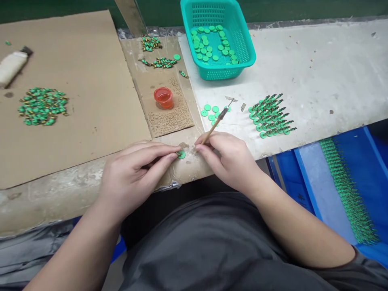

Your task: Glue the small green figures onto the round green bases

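At the table's front edge, my left hand (136, 173) pinches a small green-and-dark figure piece at the edge of a round green disc (181, 154). The piece is mostly hidden by my fingertips. A short way to the right, my right hand (227, 159) grips a thin wooden-handled tool (212, 128). Its dark upper end carries a thin, needle-like tip and points up and away from me. Behind that tool lie several loose green discs (207, 107). To their right, several discs with dark figures standing on them (271, 117) are grouped in rows.
A small red cup (164, 98) of liquid sits on speckled cardboard (172, 123). A teal basket (250, 60) holds green discs. Piles of small green-and-gold pieces (44, 106) lie left, beside a white bottle (13, 66). Blue trays (309, 182) with finished-looking rows stand lower right.
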The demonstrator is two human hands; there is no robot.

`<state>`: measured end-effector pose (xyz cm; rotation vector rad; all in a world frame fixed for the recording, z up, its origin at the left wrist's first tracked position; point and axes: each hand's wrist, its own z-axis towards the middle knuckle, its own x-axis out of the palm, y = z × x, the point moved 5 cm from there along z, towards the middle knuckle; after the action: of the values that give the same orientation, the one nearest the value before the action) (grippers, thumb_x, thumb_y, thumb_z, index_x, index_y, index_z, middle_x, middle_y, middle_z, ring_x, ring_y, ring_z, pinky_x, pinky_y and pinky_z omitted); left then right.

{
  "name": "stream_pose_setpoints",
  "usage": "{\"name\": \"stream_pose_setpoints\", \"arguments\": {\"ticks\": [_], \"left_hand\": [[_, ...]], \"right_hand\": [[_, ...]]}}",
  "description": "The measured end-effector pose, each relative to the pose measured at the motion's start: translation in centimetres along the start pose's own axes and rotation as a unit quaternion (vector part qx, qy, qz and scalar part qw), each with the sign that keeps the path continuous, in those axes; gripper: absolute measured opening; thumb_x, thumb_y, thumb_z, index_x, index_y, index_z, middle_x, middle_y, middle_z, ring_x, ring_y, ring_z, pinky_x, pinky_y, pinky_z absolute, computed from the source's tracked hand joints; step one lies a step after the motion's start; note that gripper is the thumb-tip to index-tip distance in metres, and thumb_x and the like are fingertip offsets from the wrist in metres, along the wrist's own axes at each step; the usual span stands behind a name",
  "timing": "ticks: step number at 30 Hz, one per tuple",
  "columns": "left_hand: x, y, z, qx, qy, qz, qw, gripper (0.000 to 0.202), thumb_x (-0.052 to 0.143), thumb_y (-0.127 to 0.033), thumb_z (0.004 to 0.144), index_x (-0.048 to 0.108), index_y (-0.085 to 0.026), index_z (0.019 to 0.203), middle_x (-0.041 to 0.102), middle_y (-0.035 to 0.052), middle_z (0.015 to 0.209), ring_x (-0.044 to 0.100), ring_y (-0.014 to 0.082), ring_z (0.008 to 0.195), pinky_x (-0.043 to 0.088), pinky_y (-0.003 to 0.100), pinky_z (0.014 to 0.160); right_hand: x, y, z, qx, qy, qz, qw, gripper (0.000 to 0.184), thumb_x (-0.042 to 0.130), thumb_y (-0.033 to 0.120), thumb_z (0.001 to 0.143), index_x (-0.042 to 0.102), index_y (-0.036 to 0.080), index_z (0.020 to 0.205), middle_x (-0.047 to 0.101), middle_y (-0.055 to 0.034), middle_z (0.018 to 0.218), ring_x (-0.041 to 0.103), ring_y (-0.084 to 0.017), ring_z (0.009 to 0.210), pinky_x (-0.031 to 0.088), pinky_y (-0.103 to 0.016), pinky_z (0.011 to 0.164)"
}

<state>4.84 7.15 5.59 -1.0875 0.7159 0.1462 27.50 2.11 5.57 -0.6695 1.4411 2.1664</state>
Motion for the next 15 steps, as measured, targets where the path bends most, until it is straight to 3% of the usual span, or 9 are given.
{"name": "stream_pose_setpoints", "arguments": {"ticks": [9,15], "left_hand": [[0.19,-0.06,-0.15,-0.006,-0.01,0.022,1.0,0.013,0.084,-0.05,0.109,0.094,-0.042,0.113,0.093,-0.0059,0.115,0.089,0.0234,0.103,0.07,0.042,0.104],[0.25,-0.7,-0.02,0.068,-0.007,0.028,0.997,0.014,0.084,-0.037,0.111,0.094,-0.041,0.119,0.093,-0.0061,0.116,0.089,0.0191,0.105,0.069,0.035,0.104]], "right_hand": [[0.02,0.28,0.0,-0.031,0.006,-0.015,0.999,0.027,0.062,0.029,0.126,0.078,0.02,0.106,0.088,-0.0102,0.106,0.084,-0.028,0.105,0.063,-0.039,0.099],[-0.06,0.52,-0.03,-0.042,0.036,-0.037,0.998,0.026,0.059,0.029,0.126,0.081,0.018,0.119,0.089,-0.0122,0.113,0.083,-0.03,0.109,0.063,-0.043,0.103]]}}
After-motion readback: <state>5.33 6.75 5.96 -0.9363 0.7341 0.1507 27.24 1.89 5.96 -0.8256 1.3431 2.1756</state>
